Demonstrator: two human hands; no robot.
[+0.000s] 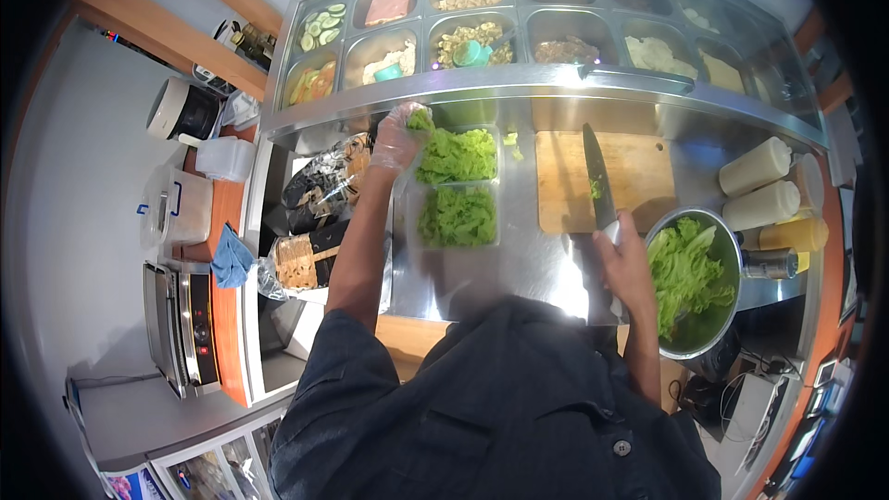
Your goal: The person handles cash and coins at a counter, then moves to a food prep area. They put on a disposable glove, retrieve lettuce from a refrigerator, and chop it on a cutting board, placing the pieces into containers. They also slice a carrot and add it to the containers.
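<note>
My left hand [401, 135], in a clear plastic glove, holds some green lettuce [419, 119] at the back left corner of a clear container. Two such containers stand one behind the other, both filled with cut lettuce: the far lot [460, 155] and the near lot [457, 215]. My right hand [625, 260] is closed around the pale handle of a chef's knife [599, 170]. The blade points away from me over a wooden cutting board [561, 184], with lettuce bits on it. Right of that hand, a steel bowl [733, 302] contains whole lettuce leaves [684, 267].
Behind the counter stands a glass-covered topping case [479, 80] with several steel pans. Squeeze bottles [760, 205] crowd the right side. Packaged bread [309, 260] lies on the left, near a blue cloth [232, 257] and a contact grill [184, 333].
</note>
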